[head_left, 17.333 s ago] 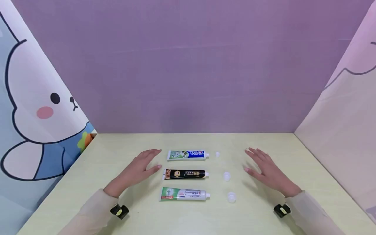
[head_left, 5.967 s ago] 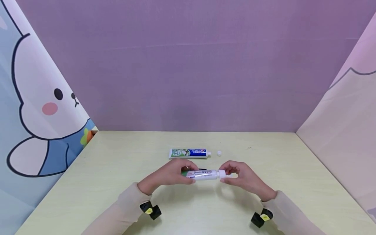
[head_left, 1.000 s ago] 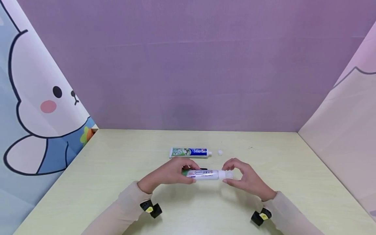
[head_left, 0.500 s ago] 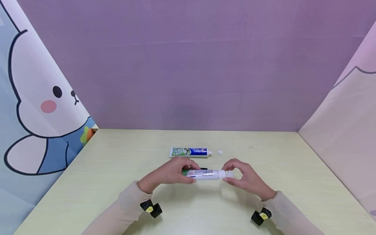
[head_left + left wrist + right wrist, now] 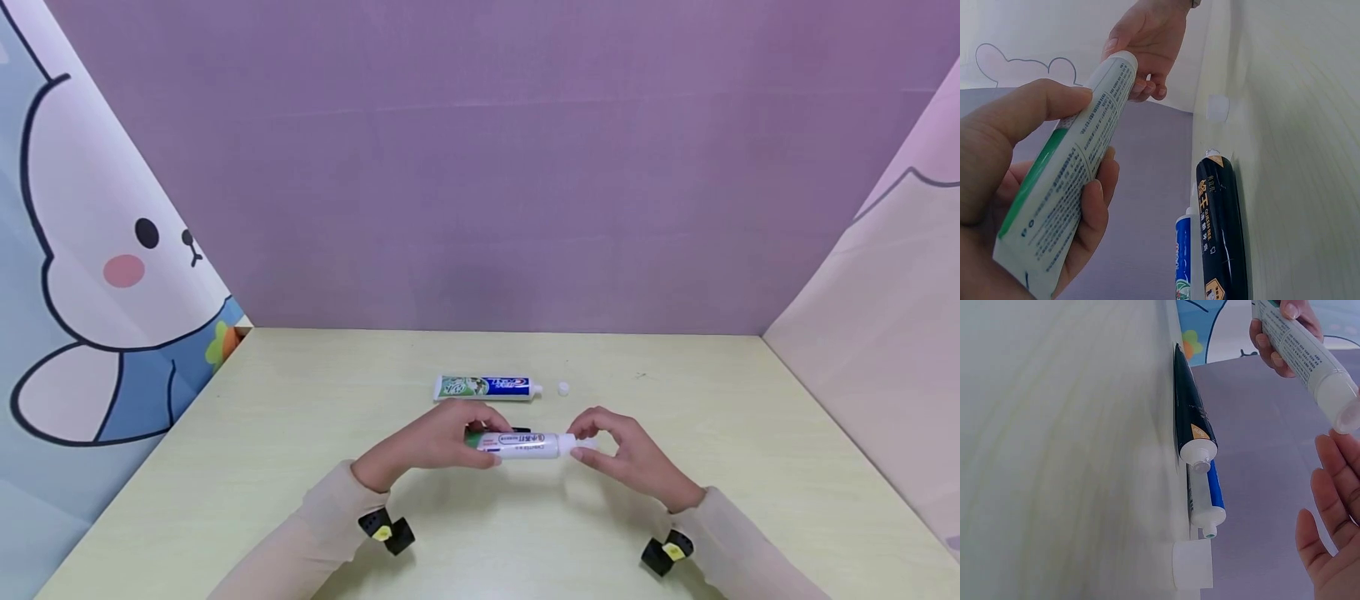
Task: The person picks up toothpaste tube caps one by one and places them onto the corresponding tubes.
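My left hand (image 5: 442, 437) holds a white-and-green toothpaste tube (image 5: 525, 446) above the table, thumb on one side and fingers curled round the other. A white cap (image 5: 566, 444) sits on the tube's right end. The right hand (image 5: 626, 454) pinches this cap between thumb and fingers, its other fingers bent loosely in the left wrist view. Below lies a black toothpaste tube (image 5: 1222, 225), uncapped and mostly hidden from the head view by the held tube. Behind it lies a blue-and-green toothpaste tube (image 5: 483, 388), its nozzle bare.
A small white cap (image 5: 563, 388) lies right of the blue-and-green tube. Another white cap (image 5: 1192, 564) stands on the table near the black tube's nozzle. A purple wall (image 5: 480, 167) rises at the table's back edge, with printed panels at both sides.
Since the earliest frame, the white-and-green tube and its cap have left the table and come together in my hands. Over the last second, the right thumb and fingers shift slightly on the cap.
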Motion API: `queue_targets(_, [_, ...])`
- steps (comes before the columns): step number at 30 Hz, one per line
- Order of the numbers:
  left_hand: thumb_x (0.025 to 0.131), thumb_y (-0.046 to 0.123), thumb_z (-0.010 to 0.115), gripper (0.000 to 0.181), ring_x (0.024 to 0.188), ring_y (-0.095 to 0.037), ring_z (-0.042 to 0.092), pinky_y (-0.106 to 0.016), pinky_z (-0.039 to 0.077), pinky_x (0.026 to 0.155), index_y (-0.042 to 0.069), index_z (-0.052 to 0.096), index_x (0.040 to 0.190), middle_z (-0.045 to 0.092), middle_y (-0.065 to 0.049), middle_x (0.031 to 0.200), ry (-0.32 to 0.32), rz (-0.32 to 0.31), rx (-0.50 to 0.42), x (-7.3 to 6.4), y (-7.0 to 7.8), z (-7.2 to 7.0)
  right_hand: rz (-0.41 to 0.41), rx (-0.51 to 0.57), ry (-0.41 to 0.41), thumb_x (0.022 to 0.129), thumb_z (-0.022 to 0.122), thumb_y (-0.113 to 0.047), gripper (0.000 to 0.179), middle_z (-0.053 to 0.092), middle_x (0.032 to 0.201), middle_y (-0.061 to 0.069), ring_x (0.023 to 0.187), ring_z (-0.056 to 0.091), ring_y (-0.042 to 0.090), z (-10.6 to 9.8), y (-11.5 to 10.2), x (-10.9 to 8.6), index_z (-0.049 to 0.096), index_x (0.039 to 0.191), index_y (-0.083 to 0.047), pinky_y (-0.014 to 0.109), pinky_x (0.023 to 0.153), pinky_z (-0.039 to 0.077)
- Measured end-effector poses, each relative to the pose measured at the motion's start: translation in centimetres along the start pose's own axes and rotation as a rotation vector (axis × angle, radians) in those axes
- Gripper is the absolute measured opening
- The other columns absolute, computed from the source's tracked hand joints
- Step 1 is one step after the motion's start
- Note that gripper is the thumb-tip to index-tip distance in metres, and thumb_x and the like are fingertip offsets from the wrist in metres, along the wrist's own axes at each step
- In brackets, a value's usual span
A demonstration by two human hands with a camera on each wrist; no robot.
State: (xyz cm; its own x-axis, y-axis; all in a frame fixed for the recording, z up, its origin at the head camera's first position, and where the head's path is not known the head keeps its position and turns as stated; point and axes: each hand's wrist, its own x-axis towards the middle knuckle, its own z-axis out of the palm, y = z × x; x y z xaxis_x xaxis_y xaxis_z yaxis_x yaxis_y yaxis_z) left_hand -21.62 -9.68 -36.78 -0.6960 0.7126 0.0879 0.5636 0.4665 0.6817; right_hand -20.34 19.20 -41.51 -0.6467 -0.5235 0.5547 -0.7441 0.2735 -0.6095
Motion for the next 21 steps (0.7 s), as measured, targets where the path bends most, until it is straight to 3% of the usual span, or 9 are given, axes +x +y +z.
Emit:
queue_targets(6, [0.078, 0.014, 0.074, 0.030, 0.081, -0.008, 0.053, -0.022, 0.046, 0.070, 0.014, 0.069, 0.108, 0.065, 0.006, 0.098, 0.002, 0.001, -0.009, 0.00, -0.03, 0.00, 0.041, 0.010, -0.010, 0.083, 0.068, 0.000, 0.022, 0.063, 0.090, -0.004, 0.083, 0.055, 0.011, -0.02, 0.23, -0.13, 0.063, 0.098, -0.015, 0.031, 0.074, 0.047])
queue_targets(21, [0.078, 0.014, 0.075, 0.030, 0.082, -0.008, 0.053, -0.023, 0.046, 0.071, 0.014, 0.069, 0.108, 0.065, 0.007, 0.098, -0.005, -0.002, -0.016, -0.04, 0.08, 0.05, 0.083, 0.031, -0.029, 0.088, 0.060, 0.002, 0.016, 0.065, 0.088, -0.004, 0.080, 0.056, 0.008, 0.08, 0.34, -0.24, 0.066, 0.091, -0.013, 0.027, 0.078, 0.044])
